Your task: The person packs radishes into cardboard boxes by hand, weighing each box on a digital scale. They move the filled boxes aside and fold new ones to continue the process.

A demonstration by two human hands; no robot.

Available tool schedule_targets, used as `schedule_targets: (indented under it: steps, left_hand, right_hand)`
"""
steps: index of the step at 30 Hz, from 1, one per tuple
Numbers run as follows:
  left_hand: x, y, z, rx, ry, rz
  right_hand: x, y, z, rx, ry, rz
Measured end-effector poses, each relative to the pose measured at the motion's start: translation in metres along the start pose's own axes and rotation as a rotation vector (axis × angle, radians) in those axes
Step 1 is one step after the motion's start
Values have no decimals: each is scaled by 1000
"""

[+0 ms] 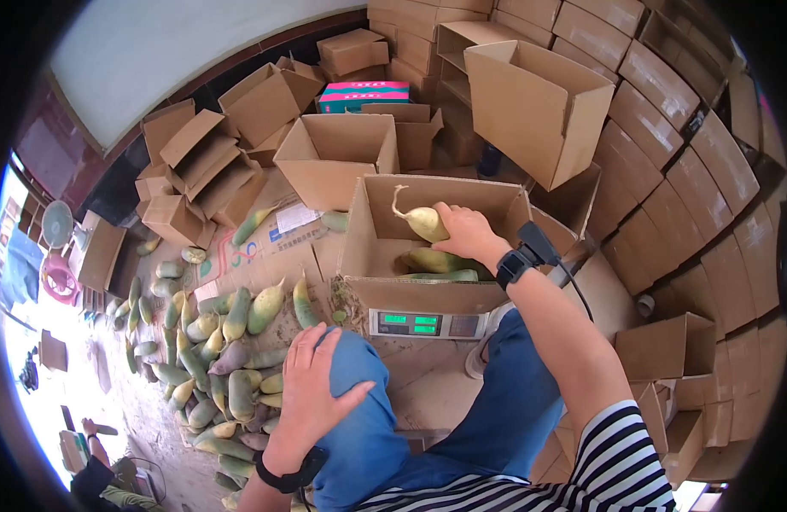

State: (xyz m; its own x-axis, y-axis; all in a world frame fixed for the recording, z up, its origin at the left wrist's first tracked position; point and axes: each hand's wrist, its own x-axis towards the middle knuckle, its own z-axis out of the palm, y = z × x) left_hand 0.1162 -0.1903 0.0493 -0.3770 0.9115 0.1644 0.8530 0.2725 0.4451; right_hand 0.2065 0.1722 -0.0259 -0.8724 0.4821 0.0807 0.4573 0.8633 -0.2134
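My right hand (469, 234) grips a pale yellow-green radish (425, 224) with a curled root, holding it inside an open cardboard box (436, 294). Beneath it in the box lie a few more green radishes (440, 261), partly hidden by my hand and the front wall. The box sits on a digital scale (428, 324) with lit green numbers. My left hand (312, 380) rests on my knee, fingers spread, holding nothing. Left of that knee, a large heap of green and whitish radishes (240, 393) covers the floor.
Open cardboard boxes (338, 158) stand behind the scale, with one more (521, 111) raised at the back right. Closed cartons (658, 81) are stacked along the right. A pink and teal box (364, 96) lies at the back. Another person's hand (90, 426) shows at lower left.
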Motion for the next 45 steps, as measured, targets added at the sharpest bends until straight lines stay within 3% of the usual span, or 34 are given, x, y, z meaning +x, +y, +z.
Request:
schedule_targets:
  steps: [3,7,9,16,18,22,31,35,45]
  left_hand:
    - [-1,-1,-2,3,34,23]
    - [-3,-1,-1,-14,50,17]
    - [-3,-2,0,-28,57,10]
    - [-4,-9,-1,-22,86,15]
    - [-5,-12,-2,-28,83,-1]
    - [-9,-16,-3,-34,88,-8]
    - [-13,-20,-10,-62,107,-40]
    - [-13,-17,-10,-66,114,-40]
    - [-10,-14,-4,-81,116,-11]
  right_hand:
    - [-4,20,19,-77,-160,116]
    - [-2,20,32,-149,-84,204]
    - [-1,14,22,-16,135,132]
    - [-10,-6,-21,-63,23,37]
    - [-16,-12,-30,-101,142,-7]
    - [-31,-24,-46,-86,173,-80]
    - [-64,-70,-53,-46,-110,-94]
    - [-65,-66,-39,-37,-86,-137]
    - [-66,-73,-33,-79,-277,-120]
